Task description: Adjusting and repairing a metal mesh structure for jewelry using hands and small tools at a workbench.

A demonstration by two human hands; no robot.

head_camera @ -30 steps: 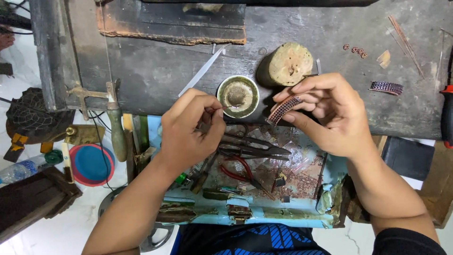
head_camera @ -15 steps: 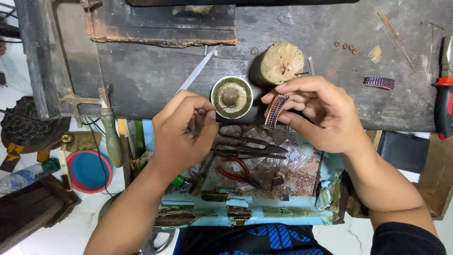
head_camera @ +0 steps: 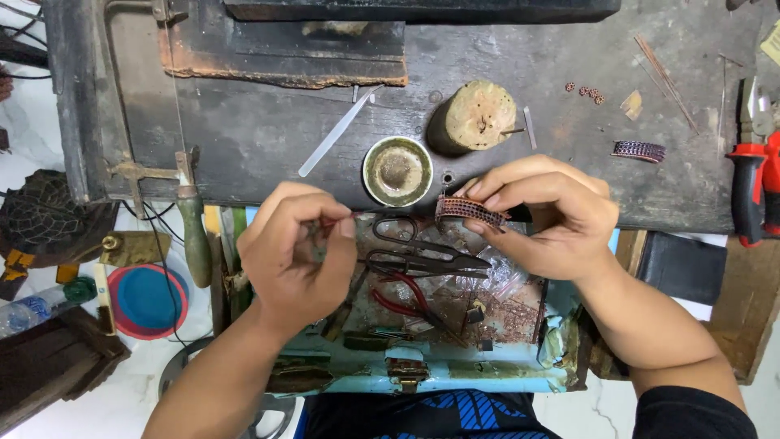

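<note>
1. The right hand (head_camera: 543, 213) pinches a small ribbed band (head_camera: 470, 210) between thumb and fingertips. The band is brown and dark, and it sits in the air just over the front edge of the bench (head_camera: 260, 138).
2. The fingers cover one end of the band, so its full shape does not show.
3. The left hand (head_camera: 296, 254) is curled shut. Something thin and dark peeks out near the thumb, but it is too hidden to tell what it is.
4. Under the hands lies a blue tray (head_camera: 422, 375) full of tools. Black scissors (head_camera: 422, 252) and red-handled pliers (head_camera: 402, 301) lie in it, partly under the hands.
5. On the bench, near the band, stands a small round dish (head_camera: 397, 171). Beside it is a round wooden block (head_camera: 479, 114).
6. A second ribbed band (head_camera: 639, 151) lies well apart on the right.
7. A red tool (head_camera: 751, 187) is cut off at the right edge.
</note>
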